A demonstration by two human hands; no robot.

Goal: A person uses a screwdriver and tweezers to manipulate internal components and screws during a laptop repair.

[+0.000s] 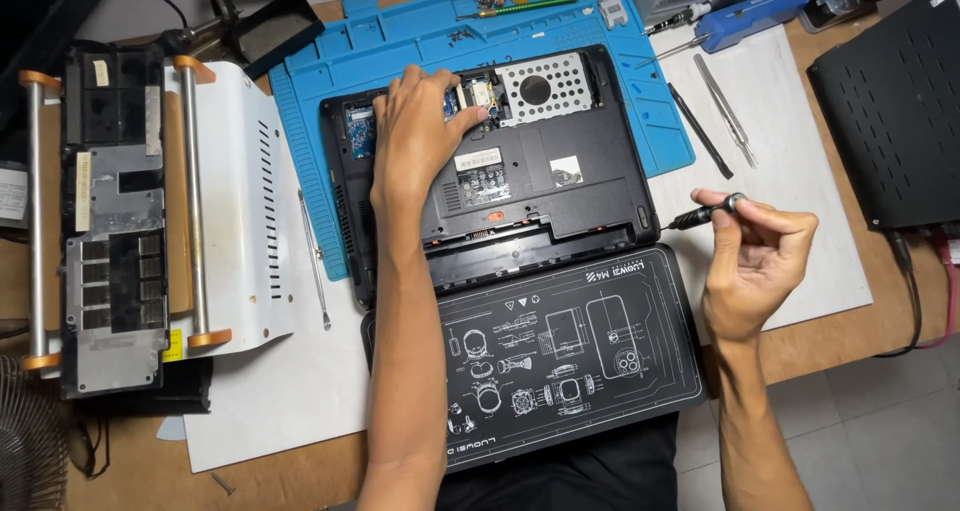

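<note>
A black laptop (540, 176) lies bottom-up on a blue work mat (400, 41), its covers off so the boards and a perforated metal drive bay show. My left hand (420, 131) rests flat on the open compartment, fingers spread toward a small card. My right hand (755, 256) pinches a thin black screwdriver (700, 214) by its silver cap. The tip points at the laptop's right edge near the hinge.
A black mat with white drawings (560, 361) lies in front of the laptop. Tweezers (725, 111) and a black pry tool (698, 131) lie on white paper at right, a metal spudger (315, 261) at left. A binding machine (120, 221) stands far left, a black case (890, 111) far right.
</note>
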